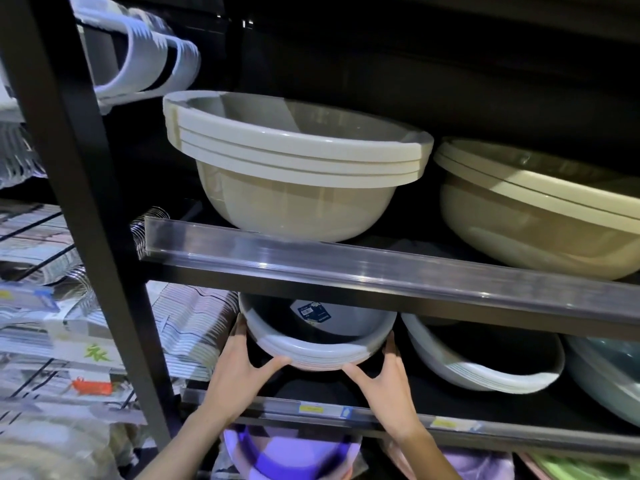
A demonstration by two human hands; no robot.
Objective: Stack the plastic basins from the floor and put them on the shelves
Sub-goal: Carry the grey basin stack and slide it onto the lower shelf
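A stack of grey plastic basins [317, 344] sits tilted on the middle shelf [485, 407], with a blue label inside the top one. My left hand [242, 367] grips its left rim, thumb under the front edge. My right hand [382, 379] holds the right rim the same way. Both forearms reach up from the bottom of the view.
On the upper shelf [381, 268] stand a stack of beige basins [294, 168] and a larger beige stack [540, 209]. More grey basins [485, 362] and a teal one [606, 372] lie to the right. Purple basins [291, 455] sit below. A black post [86, 202] and hangers are at left.
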